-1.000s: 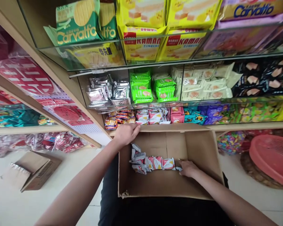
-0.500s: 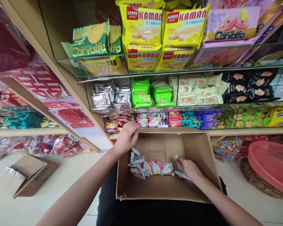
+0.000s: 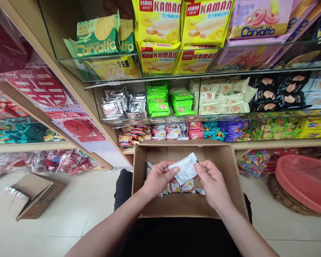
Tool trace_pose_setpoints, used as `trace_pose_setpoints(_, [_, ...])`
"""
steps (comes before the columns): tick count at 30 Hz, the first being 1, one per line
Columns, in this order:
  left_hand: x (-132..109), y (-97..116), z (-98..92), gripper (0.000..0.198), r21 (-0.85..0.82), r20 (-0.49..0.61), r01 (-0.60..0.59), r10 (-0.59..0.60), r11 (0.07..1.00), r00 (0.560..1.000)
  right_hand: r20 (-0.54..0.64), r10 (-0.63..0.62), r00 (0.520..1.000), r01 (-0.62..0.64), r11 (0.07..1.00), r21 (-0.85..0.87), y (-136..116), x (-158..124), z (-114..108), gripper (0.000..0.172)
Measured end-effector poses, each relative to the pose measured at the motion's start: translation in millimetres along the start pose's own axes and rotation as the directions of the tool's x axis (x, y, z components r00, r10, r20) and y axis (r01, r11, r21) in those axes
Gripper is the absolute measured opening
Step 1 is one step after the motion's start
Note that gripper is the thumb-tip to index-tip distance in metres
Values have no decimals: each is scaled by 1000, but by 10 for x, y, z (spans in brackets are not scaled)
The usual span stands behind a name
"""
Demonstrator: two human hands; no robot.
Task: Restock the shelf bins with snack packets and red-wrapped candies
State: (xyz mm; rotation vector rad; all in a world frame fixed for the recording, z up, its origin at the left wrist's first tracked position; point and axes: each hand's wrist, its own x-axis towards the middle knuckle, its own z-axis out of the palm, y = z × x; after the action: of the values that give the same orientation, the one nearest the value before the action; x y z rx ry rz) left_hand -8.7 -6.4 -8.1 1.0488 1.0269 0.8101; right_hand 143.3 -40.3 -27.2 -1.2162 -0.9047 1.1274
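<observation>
A small white snack packet (image 3: 186, 168), printed with dark text, is stretched between both hands above the open cardboard box (image 3: 224, 160). My left hand (image 3: 158, 178) pinches its left end between thumb and fingers. On the right end, my right hand (image 3: 210, 180) closes at the upper corner. Below the hands, several pink-and-white snack packets (image 3: 187, 186) lie in a row on the box floor, partly hidden by my left hand. The box rests on my lap against the shelf front.
Similar pink-and-white packets (image 3: 173, 131) fill a compartment of the lowest shelf, beside orange packets (image 3: 135, 135) and pink ones (image 3: 196, 130). Glass-fronted shelves of wafers rise above. A red plastic basket (image 3: 305, 182) stands at right, an opened carton (image 3: 40, 196) on the floor at left.
My right hand has lifted a packet from the box. My left hand has come down from the shelf edge and now grips the packet's other end. The view has shifted slightly.
</observation>
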Motion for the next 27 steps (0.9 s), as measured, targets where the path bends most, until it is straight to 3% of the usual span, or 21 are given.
trace_pose_setpoints(3, [-41,84,-13,37,-185,52,87,-78,979,996,-3,-284,959,278,942,-188,-50,-51,-34,8])
trace_pose_setpoints(5, [-69,142,-19,42,-306,191,235,-183,922,964,146,-460,876,482,827,-288,-137,-108,-62,9])
trace_pose_setpoints(7, [-91,191,-19,39,-387,244,266,-181,883,953,313,-500,808,584,749,-312,-210,-168,-79,15])
trace_pose_setpoints(8, [-99,208,-14,37,-419,212,211,-131,883,968,343,-478,809,577,757,-306,-227,-193,-79,15])
trace_pose_setpoints(10, [-105,224,8,41,-445,98,49,-6,894,995,271,-375,887,438,869,-232,-215,-222,-53,19])
trace_pose_setpoints(12, [-102,215,45,48,-430,33,-47,68,902,997,149,-165,975,171,985,-28,-154,-217,3,31])
trace_pose_setpoints(14, [-91,188,81,48,-423,11,-86,99,902,995,137,71,988,-94,981,171,-83,-183,72,36])
trace_pose_setpoints(16, [-75,155,98,43,-434,5,-100,113,895,994,174,196,965,-234,942,240,-38,-135,124,35])
trace_pose_setpoints(21, [-41,112,30,37,-430,-15,-95,98,898,995,157,212,965,-233,963,135,-73,-32,111,37])
trace_pose_setpoints(24, [-45,97,5,43,-350,-22,-117,117,929,993,158,206,966,-213,977,24,-104,1,85,36])
trace_pose_setpoints(27, [-66,48,28,52,-298,-7,-179,185,938,983,140,213,967,-221,974,41,-81,15,101,31])
